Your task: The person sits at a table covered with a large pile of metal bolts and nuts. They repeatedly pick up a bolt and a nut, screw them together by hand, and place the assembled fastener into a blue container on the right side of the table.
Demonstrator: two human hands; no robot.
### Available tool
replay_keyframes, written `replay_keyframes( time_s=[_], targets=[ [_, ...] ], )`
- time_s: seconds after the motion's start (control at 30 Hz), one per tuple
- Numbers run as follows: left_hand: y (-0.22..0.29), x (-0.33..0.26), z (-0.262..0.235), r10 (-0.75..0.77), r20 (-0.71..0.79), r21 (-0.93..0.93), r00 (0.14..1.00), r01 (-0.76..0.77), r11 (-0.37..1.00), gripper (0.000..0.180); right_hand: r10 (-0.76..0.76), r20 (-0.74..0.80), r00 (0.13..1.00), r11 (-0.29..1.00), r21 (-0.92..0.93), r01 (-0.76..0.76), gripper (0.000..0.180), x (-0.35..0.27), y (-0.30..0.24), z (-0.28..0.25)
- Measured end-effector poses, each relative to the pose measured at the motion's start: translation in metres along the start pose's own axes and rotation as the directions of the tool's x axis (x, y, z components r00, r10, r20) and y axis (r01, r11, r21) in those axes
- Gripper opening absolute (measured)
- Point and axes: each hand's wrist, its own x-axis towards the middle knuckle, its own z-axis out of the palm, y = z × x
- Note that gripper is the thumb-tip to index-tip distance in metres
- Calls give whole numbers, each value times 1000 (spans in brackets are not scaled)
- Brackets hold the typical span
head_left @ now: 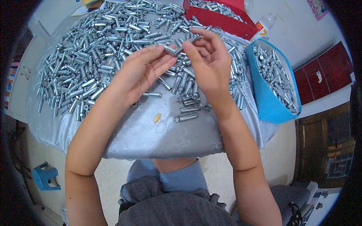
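Note:
Shiny metal expansion bolts lie in a broad heap (102, 49) over the cloth-covered table. Above the heap's near side, my left hand (141, 69) pinches a metal expansion bolt (168, 49) between thumb and fingers. Close beside it, my right hand (211, 60) has another bolt (194, 38) between thumb and forefinger. The two hands' pieces meet or nearly meet at the middle; the fingers partly cover them, so I cannot tell whether they are joined. Below my hands, several bolts (187, 117) lie side by side on the cloth.
A blue fabric bin (269, 105) full of bolts stands at the table's right edge. Behind it are a red box (222, 24) with more bolts and a white bottle (266, 22). A small yellow piece (157, 118) rests on the silvery tablecloth (143, 139). A blue stool (45, 177) stands on the floor, left.

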Motion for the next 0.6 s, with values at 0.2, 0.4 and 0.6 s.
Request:
replay_keyframes(
  time_s=[0.2, 0.4, 0.6],
  targets=[
    [2, -3, 6, 6, 3, 101, 1000, -7, 995, 23, 22, -83, 996, 999, 44, -19, 28, 4, 0, -2],
    [-2, -7, 10, 18, 69, 440, 997, -47, 897, 24, 59, -56, 997, 998, -6, -59, 21, 5, -5, -3],
    [-2, -11, 10, 49, 126, 562, 991, -112, 819, 30, 65, 128, 990, 998, -25, -63, 33, -4, -9, 0]
  ],
)
